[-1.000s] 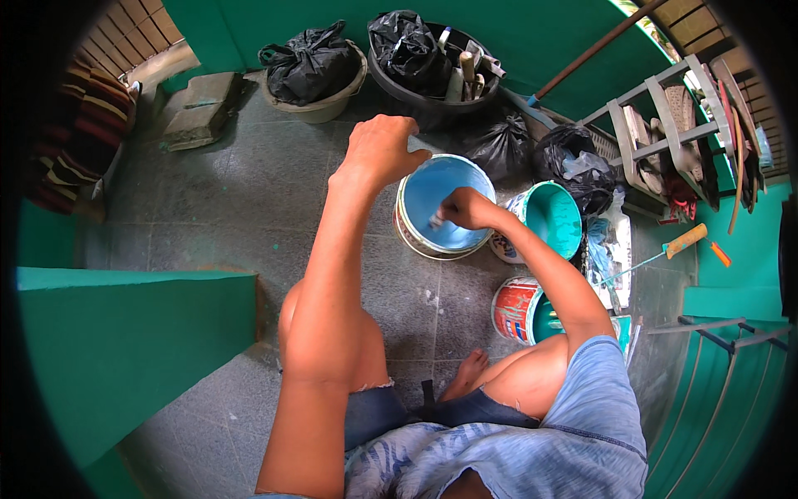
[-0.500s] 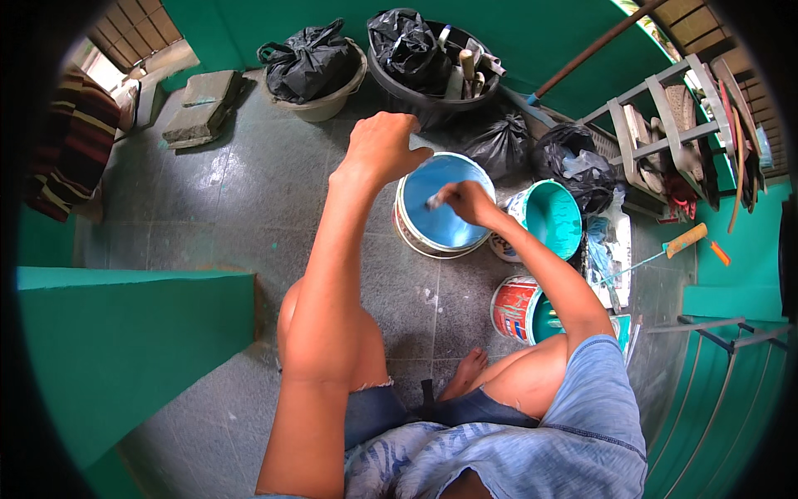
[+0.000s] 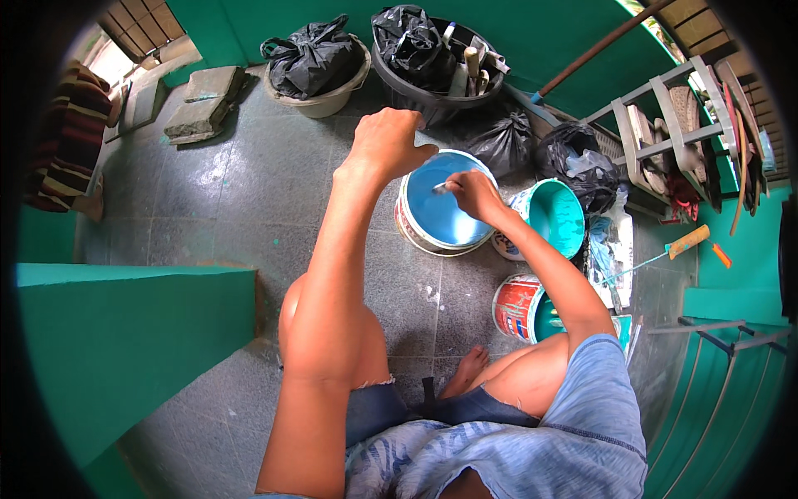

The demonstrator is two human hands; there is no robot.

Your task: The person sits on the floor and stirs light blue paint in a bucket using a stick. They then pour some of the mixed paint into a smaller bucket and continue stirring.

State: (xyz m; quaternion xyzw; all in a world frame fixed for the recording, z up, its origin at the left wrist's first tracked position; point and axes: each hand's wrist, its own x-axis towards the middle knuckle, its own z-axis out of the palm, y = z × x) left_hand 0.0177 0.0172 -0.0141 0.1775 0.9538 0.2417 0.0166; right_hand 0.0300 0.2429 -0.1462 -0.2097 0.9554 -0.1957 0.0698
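head view, looking down on a squatting person at work over a large paint bucket (image 3: 440,218) filled with light blue paint, which stands on the grey tiled floor (image 3: 249,208). your right hand (image 3: 474,193) is closed around a thin stirring stick (image 3: 441,186) whose tip dips into the paint near the bucket's far side. your left hand (image 3: 389,141) hangs loosely curled at the bucket's left rim, holding nothing; whether it touches the rim cannot be told. to stir well, steady the bucket with the left hand on the rim, keep the stick upright and reaching deep, and sweep slow, wide circles so paint stays inside the wall. the bucket sits directly ahead of your knees, under both hands. a smaller teal bucket (image 3: 555,218) stands just beside it on the right, and a red-banded can (image 3: 517,306) lies nearer your right leg. black bags (image 3: 316,58) fill tubs by the green wall (image 3: 274,17).
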